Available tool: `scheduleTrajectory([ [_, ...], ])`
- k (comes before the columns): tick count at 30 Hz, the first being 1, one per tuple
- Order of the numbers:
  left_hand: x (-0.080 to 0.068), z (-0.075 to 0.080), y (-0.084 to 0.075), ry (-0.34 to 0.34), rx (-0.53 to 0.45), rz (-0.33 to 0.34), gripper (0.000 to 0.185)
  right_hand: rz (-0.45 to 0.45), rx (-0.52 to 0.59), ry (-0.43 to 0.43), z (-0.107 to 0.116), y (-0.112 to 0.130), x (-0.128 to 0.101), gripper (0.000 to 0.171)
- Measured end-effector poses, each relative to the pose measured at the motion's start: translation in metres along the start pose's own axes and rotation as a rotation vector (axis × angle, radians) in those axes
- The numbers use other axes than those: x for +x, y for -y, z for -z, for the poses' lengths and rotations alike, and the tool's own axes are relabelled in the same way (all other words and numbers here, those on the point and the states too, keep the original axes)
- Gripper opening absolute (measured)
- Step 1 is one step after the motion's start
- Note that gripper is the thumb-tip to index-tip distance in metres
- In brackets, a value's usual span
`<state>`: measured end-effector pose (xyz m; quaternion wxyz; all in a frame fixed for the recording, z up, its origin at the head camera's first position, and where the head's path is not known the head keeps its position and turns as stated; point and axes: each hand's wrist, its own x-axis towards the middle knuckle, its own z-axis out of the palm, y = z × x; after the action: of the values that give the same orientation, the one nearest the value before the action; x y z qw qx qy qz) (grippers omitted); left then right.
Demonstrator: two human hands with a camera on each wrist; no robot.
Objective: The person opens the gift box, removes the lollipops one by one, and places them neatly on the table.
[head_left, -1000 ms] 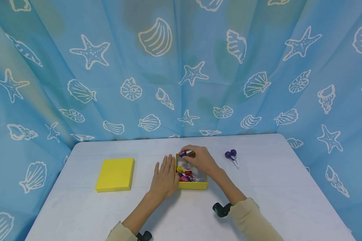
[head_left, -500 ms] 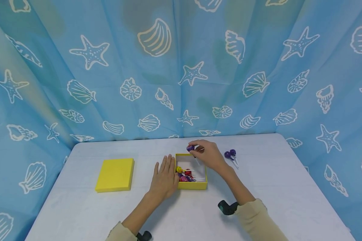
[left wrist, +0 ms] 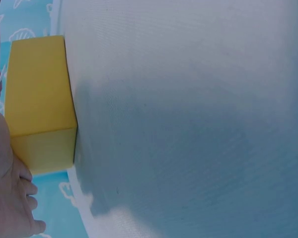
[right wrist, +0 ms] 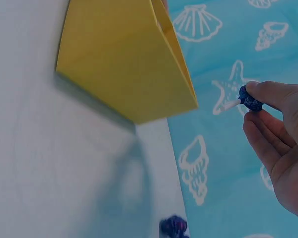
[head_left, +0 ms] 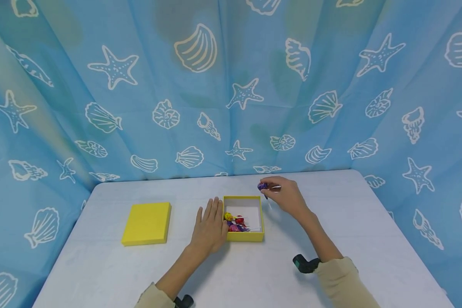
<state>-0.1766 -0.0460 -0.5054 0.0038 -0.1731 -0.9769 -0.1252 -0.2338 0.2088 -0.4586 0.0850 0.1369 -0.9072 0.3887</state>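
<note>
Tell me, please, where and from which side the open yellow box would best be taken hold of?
Take the yellow box by its two side walls, coming down from above with the grip spanning left to right. The walls stand upright and the top is open, so the rims are free. The left hand lies flat against the left wall; the right hand, pinching a purple lollipop, is clear of it.

A white table [head_left: 138, 265] stands before a blue curtain [head_left: 231, 85]. The curtain, printed with white shells and starfish, encloses three sides.
</note>
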Motion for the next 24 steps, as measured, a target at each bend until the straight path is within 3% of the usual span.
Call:
scheduleTrajectory([
  [6,0.0,-0.001,0.001,-0.011,0.007,-0.006,0.063,-0.051,-0.003,-0.016,0.014,-0.015,-0.005,0.031],
  [18,0.0,-0.002,0.001,-0.024,-0.004,-0.01,0.062,-0.025,-0.009,-0.09,0.039,-0.06,-0.017,0.03],
  [24,0.0,-0.002,0.002,-0.019,-0.001,-0.008,0.063,-0.059,-0.028,-0.111,0.053,-0.083,-0.02,0.03],
])
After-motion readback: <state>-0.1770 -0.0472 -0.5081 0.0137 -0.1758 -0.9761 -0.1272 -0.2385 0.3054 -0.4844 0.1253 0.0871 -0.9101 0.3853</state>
